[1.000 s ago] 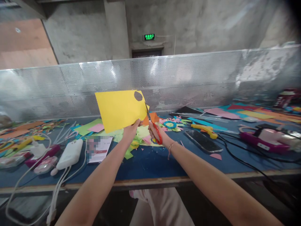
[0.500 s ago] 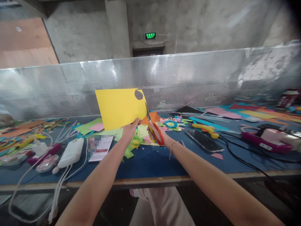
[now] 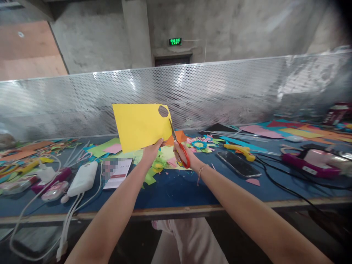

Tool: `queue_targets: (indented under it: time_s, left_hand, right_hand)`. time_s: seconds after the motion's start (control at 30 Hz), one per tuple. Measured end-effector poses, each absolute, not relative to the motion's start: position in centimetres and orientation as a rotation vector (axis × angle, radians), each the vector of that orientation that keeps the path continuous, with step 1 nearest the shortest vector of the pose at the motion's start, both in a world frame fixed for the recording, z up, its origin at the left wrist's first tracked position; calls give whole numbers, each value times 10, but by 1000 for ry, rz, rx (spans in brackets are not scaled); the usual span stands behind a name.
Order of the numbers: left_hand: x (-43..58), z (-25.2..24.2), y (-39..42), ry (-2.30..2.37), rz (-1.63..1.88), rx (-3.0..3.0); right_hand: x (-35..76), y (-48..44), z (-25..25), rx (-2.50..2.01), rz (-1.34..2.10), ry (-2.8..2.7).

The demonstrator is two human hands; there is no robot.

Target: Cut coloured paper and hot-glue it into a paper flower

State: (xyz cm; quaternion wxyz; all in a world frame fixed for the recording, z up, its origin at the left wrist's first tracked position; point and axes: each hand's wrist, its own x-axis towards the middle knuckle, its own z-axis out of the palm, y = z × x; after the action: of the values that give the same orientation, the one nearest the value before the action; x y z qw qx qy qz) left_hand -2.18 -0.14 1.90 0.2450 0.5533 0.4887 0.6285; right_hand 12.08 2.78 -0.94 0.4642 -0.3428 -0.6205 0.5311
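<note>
A sheet of yellow paper is held up above the table, with a roundish hole near its top right corner. My left hand pinches its lower right edge. In my right hand are red-handled scissors, fingers through the loops. Their blades point up and touch the paper's right edge below the hole; how far they are apart is hard to see. Beneath my hands lie green paper pieces and a yellow-green paper flower. A blue and pink paper flower rests right of the scissors.
A dark phone and a yellow glue gun lie at the right, near a purple power strip. On the left are a lit phone, a white power bank and cables. A perforated metal panel stands behind.
The yellow sheet has shifted very slightly to the right. The scissors have turned a little and stay at the paper's right edge.
</note>
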Motion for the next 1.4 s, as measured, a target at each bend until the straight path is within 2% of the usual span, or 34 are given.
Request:
queue_targets:
  time_s: [0.23, 0.37, 0.57, 0.77, 1.1, 1.4]
  left_hand:
    - [-26, 21, 7, 1112, 1984, 1302]
    - [-18, 24, 5, 1072, 1978, 1354]
    - [-12, 22, 2, 1287, 1974, 1445]
    - [-9, 19, 1, 1380, 1904, 1499]
    - [-7, 15, 2, 1280, 1940, 1424]
    - [-8, 17, 3, 1284, 1961, 1397]
  right_hand:
    - [121, 16, -3, -893, 1238, -1617]
    - [115, 7, -2, -827, 1228, -1659]
    - [111, 11, -10, -738, 1407, -1604]
    - [110, 9, -8, -729, 1395, -1606]
    - [110, 6, -3, -842, 1241, -1588]
    - [111, 7, -7, -762, 1412, -1606]
